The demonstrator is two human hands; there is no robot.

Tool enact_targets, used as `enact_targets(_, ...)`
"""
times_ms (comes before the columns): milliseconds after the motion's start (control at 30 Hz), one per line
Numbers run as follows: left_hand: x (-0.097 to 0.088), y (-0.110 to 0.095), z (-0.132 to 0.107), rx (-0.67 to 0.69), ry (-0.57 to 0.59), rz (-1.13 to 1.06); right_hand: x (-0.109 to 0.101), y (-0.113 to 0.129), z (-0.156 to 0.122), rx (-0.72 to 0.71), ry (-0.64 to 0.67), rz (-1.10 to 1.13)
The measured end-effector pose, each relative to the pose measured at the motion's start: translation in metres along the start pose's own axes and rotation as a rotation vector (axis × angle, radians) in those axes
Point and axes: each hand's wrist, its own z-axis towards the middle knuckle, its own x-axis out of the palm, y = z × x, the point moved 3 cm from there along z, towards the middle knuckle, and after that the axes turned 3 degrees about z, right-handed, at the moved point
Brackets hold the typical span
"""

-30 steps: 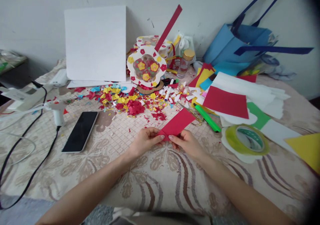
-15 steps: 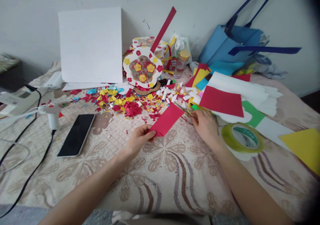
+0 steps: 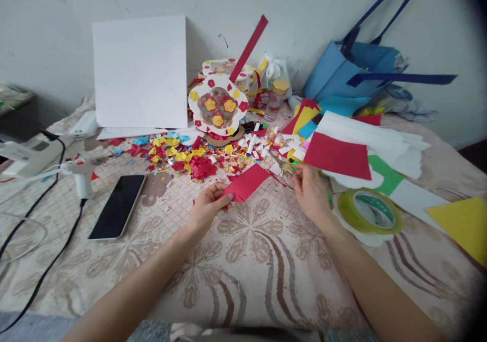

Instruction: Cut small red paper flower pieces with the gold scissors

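A folded-looking strip of red paper point(image 3: 248, 182) is pinched at its near left end by my left hand point(image 3: 211, 203), thumb on top. My right hand point(image 3: 311, 192) is closed on a pair of scissors point(image 3: 282, 165), whose blades point up and to the left. The blades lie a little to the right of the paper's far end, apart from it. Colourful paper scraps point(image 3: 203, 167) are heaped just beyond the paper. Behind them stands a white scalloped paper flower piece point(image 3: 218, 104) with red and yellow blossoms and a long red strip point(image 3: 249, 47) rising from it.
To the left lie a black-screened phone point(image 3: 117, 207), a white glue gun point(image 3: 82, 179) with its cord, and a power strip point(image 3: 36, 154). A tape roll point(image 3: 344, 212), coloured sheets point(image 3: 338, 155) and a blue bag point(image 3: 335, 70) are on the right. A white board point(image 3: 140, 73) leans on the wall.
My left hand has drawn the red paper slightly left, away from the scissors. The scissors' blades, earlier at the paper's far corner, are now clear of it.
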Motion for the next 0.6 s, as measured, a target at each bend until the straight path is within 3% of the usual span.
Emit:
enact_targets(133,-0.001,0.0,0.002,0.015,0.008,-0.018,0.006,0.008,-0.004,0.268,0.075,0.67)
enact_targets(233,0.0,0.002,0.001,0.029,0.025,-0.016,0.014,0.018,-0.01,0.462,0.144,0.975)
enact_targets(433,0.009,0.006,-0.005,0.007,0.094,0.036,0.023,0.034,-0.021,0.68,0.236,1.205)
enact_targets(600,0.012,0.007,-0.008,-0.007,0.07,0.084,0.019,0.035,-0.022,0.832,0.121,1.257)
